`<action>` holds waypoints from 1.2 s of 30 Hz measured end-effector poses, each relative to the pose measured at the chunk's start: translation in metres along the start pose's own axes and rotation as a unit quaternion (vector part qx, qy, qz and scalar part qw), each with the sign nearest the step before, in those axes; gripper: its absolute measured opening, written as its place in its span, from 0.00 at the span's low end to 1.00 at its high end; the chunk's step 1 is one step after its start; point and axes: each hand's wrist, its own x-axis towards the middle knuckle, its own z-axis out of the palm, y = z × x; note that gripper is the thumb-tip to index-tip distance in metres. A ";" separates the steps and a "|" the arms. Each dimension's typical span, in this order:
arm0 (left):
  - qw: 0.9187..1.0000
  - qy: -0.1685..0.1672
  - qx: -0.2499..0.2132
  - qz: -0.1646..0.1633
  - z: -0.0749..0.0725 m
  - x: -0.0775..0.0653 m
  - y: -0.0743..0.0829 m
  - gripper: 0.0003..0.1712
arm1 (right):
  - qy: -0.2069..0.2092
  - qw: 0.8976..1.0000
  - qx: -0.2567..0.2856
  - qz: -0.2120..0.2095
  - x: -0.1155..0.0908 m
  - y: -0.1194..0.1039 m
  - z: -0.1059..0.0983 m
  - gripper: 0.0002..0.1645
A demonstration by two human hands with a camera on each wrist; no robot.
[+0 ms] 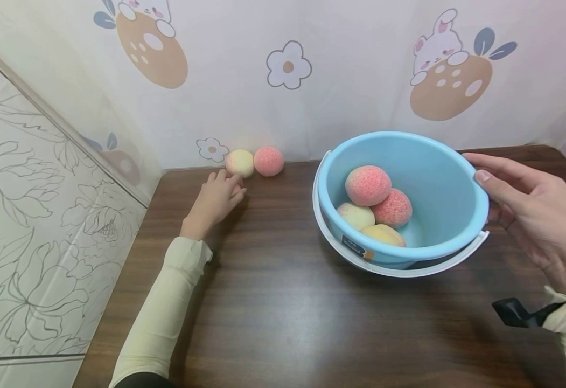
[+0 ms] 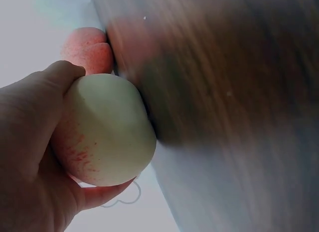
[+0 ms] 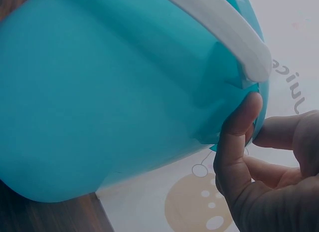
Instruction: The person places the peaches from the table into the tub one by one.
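Note:
At the back edge of the table, my left hand (image 1: 217, 198) is at a pale yellow peach (image 1: 239, 162) with a red blush. In the left wrist view, its thumb and a finger curl round opposite sides of this peach (image 2: 107, 129). A pink peach (image 1: 268, 161) sits just to its right. My right hand (image 1: 537, 213) pinches the right rim of a light blue bucket (image 1: 449, 188), thumb over the edge and fingers outside. Several pink and yellow peaches (image 1: 369, 186) lie inside. The bucket's white handle (image 3: 229, 30) hangs down against its front.
A dark brown wooden table (image 1: 273, 302) carries everything. Behind it rises a wall covering (image 1: 350, 64) printed with rabbits and flowers. On the left stands a white panel (image 1: 45, 231) with flower line drawings. A black strap (image 1: 525, 313) is around the right wrist.

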 end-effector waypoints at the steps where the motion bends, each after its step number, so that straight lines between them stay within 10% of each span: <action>1: 1.000 0.001 0.000 0.002 0.000 -0.001 0.001 0.16 | 0.000 1.000 -0.003 0.003 0.000 0.000 0.000 0.25; 11: 0.996 0.074 0.009 0.056 -0.007 -0.008 0.012 0.14 | 0.011 1.000 -0.005 0.015 -0.002 -0.003 0.002 0.26; 19: 0.973 0.190 0.025 0.128 -0.015 -0.013 0.024 0.13 | 0.021 0.999 -0.021 0.019 -0.003 -0.004 0.002 0.27; 36: 0.949 0.235 0.124 0.171 -0.036 -0.015 0.050 0.13 | 0.004 0.999 -0.023 0.023 -0.003 -0.004 0.000 0.28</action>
